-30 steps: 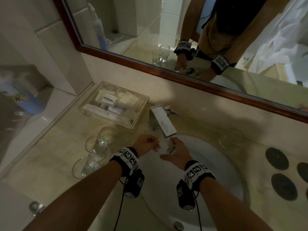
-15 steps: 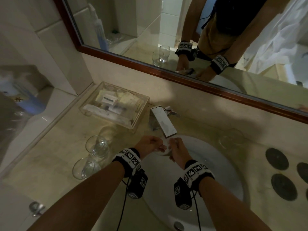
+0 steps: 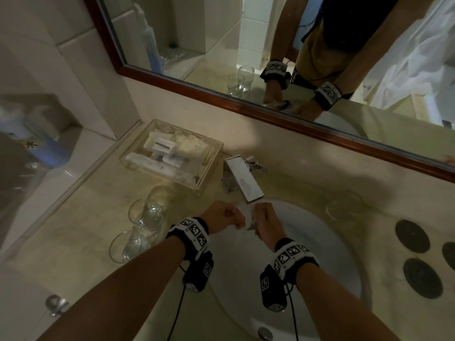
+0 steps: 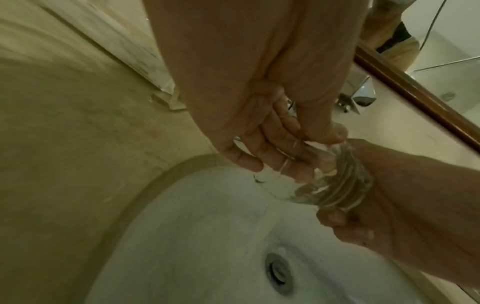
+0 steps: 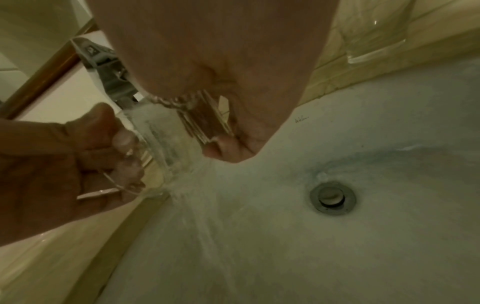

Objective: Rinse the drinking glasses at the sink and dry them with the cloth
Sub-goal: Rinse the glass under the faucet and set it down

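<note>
A clear drinking glass (image 3: pixel 249 219) lies on its side under the running tap (image 3: pixel 243 182), over the white sink (image 3: pixel 320 242). My right hand (image 3: pixel 264 221) grips its ribbed base (image 4: pixel 345 185). My left hand (image 3: pixel 227 216) has fingers curled inside the glass's mouth (image 5: pixel 124 164), the thumb outside on the rim. Water runs through the glass (image 5: pixel 166 148) and streams down into the basin. Two more clear glasses (image 3: pixel 145 214) (image 3: pixel 126 246) stand on the counter left of the sink. No cloth shows in any view.
A clear box of toiletries (image 3: pixel 172 153) sits behind the glasses, left of the tap. Another glass (image 3: pixel 344 205) stands right of the sink by the wall. Dark round coasters (image 3: pixel 412 236) lie at the far right. The sink drain (image 5: pixel 331 198) is below my hands. A mirror spans the wall.
My hands have drawn closer together around the glass and turned it under the stream; the right hand rolled from flat beneath the glass to gripping its base.
</note>
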A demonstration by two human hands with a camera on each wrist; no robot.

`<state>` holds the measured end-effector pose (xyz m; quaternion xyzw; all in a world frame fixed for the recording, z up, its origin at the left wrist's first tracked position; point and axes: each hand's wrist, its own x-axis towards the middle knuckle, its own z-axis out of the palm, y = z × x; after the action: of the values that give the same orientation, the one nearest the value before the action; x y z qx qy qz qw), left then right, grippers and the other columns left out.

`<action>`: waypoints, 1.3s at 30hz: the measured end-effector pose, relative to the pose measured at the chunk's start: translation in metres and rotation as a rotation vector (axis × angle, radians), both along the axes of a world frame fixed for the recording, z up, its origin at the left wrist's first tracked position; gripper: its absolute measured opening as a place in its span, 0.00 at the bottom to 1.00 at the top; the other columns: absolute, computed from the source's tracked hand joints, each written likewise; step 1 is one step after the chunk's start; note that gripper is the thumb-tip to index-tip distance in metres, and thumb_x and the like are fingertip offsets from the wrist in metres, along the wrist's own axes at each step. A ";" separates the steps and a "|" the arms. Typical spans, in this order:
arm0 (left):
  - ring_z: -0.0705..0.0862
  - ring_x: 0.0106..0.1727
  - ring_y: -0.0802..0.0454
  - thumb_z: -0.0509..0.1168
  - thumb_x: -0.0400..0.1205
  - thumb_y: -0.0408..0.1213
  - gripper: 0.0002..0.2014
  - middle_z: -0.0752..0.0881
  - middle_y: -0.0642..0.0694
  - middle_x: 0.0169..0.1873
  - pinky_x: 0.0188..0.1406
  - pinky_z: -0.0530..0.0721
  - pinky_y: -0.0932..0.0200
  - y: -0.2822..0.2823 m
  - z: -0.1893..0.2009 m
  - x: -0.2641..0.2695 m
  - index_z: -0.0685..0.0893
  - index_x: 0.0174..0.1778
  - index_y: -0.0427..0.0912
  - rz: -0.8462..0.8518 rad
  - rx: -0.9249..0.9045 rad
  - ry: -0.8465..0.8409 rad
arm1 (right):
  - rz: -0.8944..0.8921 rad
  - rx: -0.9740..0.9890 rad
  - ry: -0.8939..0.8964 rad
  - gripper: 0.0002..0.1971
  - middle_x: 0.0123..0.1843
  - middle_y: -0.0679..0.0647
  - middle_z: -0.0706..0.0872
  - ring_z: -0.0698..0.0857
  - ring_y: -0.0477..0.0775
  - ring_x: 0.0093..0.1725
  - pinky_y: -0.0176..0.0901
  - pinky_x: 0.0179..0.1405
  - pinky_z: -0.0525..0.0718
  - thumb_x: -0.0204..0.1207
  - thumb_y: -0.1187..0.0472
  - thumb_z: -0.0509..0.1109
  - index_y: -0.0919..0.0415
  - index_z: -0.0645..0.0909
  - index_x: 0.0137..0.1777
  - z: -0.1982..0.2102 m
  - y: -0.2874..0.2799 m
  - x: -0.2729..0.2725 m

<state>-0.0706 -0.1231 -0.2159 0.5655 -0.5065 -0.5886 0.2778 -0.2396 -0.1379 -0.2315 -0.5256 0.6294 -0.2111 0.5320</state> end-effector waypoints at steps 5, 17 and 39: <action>0.84 0.40 0.57 0.78 0.71 0.32 0.07 0.86 0.48 0.36 0.45 0.84 0.67 0.000 0.000 -0.004 0.85 0.36 0.38 -0.064 0.008 -0.193 | 0.008 -0.027 0.202 0.21 0.52 0.58 0.83 0.80 0.58 0.53 0.44 0.51 0.69 0.88 0.47 0.48 0.60 0.76 0.53 0.001 -0.008 -0.003; 0.79 0.45 0.51 0.73 0.77 0.34 0.07 0.83 0.43 0.42 0.46 0.75 0.63 0.001 0.000 -0.005 0.81 0.43 0.39 -0.080 -0.098 -0.395 | -0.017 0.066 0.181 0.25 0.49 0.61 0.85 0.86 0.62 0.46 0.60 0.54 0.86 0.80 0.33 0.50 0.54 0.75 0.50 -0.009 -0.009 -0.002; 0.72 0.70 0.42 0.75 0.71 0.43 0.46 0.70 0.42 0.71 0.66 0.76 0.47 -0.006 0.004 -0.010 0.56 0.81 0.42 -0.430 -0.219 -0.844 | 0.192 0.109 0.257 0.20 0.53 0.62 0.82 0.86 0.62 0.43 0.50 0.40 0.89 0.87 0.49 0.53 0.66 0.73 0.66 0.020 -0.016 0.000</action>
<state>-0.0802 -0.1291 -0.2118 0.6048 -0.7394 -0.2950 -0.0221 -0.2400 -0.1535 -0.2118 -0.5764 0.6496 -0.0557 0.4926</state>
